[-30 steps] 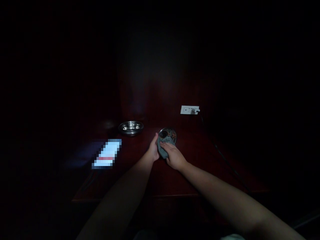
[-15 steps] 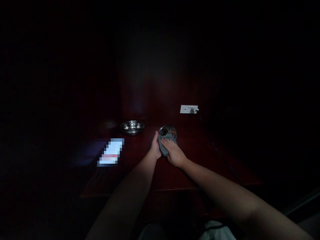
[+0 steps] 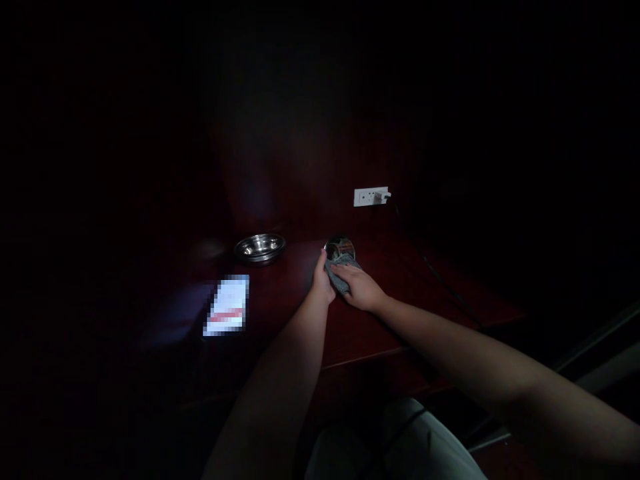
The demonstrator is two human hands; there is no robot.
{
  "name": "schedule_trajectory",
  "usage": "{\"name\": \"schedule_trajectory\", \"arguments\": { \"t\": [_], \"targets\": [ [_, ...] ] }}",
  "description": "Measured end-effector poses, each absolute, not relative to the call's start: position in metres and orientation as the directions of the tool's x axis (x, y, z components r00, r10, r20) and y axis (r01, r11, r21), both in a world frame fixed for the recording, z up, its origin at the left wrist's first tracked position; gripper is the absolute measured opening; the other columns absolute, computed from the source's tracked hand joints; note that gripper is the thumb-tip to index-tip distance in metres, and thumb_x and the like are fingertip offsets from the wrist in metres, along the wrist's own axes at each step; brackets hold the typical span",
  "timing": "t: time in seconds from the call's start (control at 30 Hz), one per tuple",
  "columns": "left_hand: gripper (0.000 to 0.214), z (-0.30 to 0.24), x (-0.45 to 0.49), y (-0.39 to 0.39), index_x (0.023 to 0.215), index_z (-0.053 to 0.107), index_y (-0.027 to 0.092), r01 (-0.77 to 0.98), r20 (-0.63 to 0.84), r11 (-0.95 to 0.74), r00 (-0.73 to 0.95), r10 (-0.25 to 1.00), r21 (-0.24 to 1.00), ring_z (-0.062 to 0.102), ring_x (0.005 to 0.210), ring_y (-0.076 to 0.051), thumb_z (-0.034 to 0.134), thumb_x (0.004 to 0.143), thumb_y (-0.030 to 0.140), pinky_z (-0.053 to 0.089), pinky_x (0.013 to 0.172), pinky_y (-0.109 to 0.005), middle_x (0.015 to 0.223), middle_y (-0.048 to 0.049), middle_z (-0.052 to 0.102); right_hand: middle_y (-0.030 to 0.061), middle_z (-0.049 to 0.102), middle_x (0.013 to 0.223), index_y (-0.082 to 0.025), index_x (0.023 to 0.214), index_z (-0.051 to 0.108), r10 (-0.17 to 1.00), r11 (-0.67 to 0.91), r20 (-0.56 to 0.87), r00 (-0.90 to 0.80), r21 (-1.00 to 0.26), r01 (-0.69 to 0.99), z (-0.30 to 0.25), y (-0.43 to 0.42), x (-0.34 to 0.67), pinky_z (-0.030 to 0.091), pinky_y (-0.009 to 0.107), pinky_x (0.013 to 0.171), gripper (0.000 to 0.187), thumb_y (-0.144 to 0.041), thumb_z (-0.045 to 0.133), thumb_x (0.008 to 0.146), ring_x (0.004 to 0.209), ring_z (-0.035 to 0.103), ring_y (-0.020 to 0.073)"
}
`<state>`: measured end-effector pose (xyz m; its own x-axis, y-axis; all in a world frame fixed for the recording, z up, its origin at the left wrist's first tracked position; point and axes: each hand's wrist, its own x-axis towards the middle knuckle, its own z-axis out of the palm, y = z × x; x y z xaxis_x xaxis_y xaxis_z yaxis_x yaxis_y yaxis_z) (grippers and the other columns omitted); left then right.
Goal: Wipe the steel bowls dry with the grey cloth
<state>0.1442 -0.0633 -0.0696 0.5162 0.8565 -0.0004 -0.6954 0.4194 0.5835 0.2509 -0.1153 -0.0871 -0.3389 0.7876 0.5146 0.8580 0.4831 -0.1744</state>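
Left hand [image 3: 325,281] clamps the round shiny metal dish [image 3: 343,245] at the dark red table [image 3: 360,333]; right hand [image 3: 364,288] lies fingers-together on the grey cloth [image 3: 338,277], pinch unclear from here; I'd press evenly.

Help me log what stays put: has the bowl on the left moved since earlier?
No: against the socket, the bowl keeps its place, lower and to the left; only the view has tilted.

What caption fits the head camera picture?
In dim light, the left hand holds a shiny dish; the right hand presses a gray cloth against it.
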Motion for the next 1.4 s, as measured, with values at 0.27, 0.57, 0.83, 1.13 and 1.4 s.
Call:
{"name": "schedule_trajectory", "arguments": {
  "t": [0.27, 0.57, 0.83, 1.13, 1.4],
  "targets": [
    [0.051, -0.074, 0.142, -0.066, 0.094, 0.066, 0.012, -0.721, -0.048, 0.481, 0.531, 0.846, 0.499, 0.06, 0.105, -0.027, 0.049, 0.078, 0.057, 0.042, 0.098, -0.039, 0.096, -0.0117, 0.069, 0.0141, 0.052, 0.133, -0.013, 0.132, 0.047, 0.763, 0.536, 0.533, -0.365, -0.208, 0.818, -0.093, -0.117, 0.252, 0.031, 0.05, 0.108, 0.069, -0.006, 0.048, 0.063, 0.126, 0.045, 0.0261],
    [0.061, -0.071, 0.135, -0.068, 0.097, 0.065, 0.009, -0.715, -0.04, 0.479, 0.536, 0.843, 0.51, 0.059, 0.107, -0.03, 0.042, 0.078, 0.062, 0.039, 0.1, -0.044, 0.095, -0.0149, 0.07, 0.0161, 0.053, 0.133, -0.008, 0.131, 0.047, 0.79, 0.506, 0.495, -0.362, -0.192, 0.841, -0.083, -0.125, 0.243, 0.03, 0.049, 0.109, 0.067, -0.006, 0.048, 0.063, 0.126, 0.045, 0.0266],
    [0.06, -0.069, 0.136, -0.071, 0.105, 0.064, 0.01, -0.719, 0.001, 0.394, 0.481, 0.877, 0.572, 0.061, 0.105, -0.026, 0.04, 0.081, 0.06, 0.04, 0.1, -0.038, 0.1, -0.0128, 0.07, 0.0211, 0.048, 0.135, -0.001, 0.127, 0.049, 0.841, 0.331, 0.497, -0.215, -0.157, 0.93, -0.074, -0.126, 0.237, 0.019, 0.046, 0.113, 0.057, -0.012, 0.051, 0.072, 0.132, 0.036, 0.0297],
    [0.061, -0.068, 0.142, -0.083, 0.103, 0.065, 0.009, -0.744, -0.029, 0.321, 0.376, 0.926, 0.587, 0.064, 0.096, -0.025, 0.043, 0.08, 0.061, 0.044, 0.095, -0.038, 0.095, -0.0122, 0.071, 0.0255, 0.048, 0.133, 0.005, 0.127, 0.046, 0.881, 0.349, 0.406, -0.244, -0.21, 0.913, -0.075, -0.142, 0.219, 0.023, 0.042, 0.111, 0.055, -0.015, 0.048, 0.076, 0.128, 0.041, 0.0301],
    [0.068, -0.067, 0.14, -0.096, 0.105, 0.064, 0.008, -0.643, -0.029, 0.38, 0.486, 0.873, 0.666, 0.063, 0.101, -0.027, 0.031, 0.084, 0.064, 0.042, 0.099, -0.041, 0.097, -0.0149, 0.071, 0.0142, 0.044, 0.14, -0.003, 0.134, 0.041, 0.867, 0.388, 0.428, -0.255, -0.258, 0.885, -0.077, -0.157, 0.225, 0.025, 0.033, 0.111, 0.065, -0.009, 0.047, 0.069, 0.13, 0.04, 0.0207]
  ]
}}
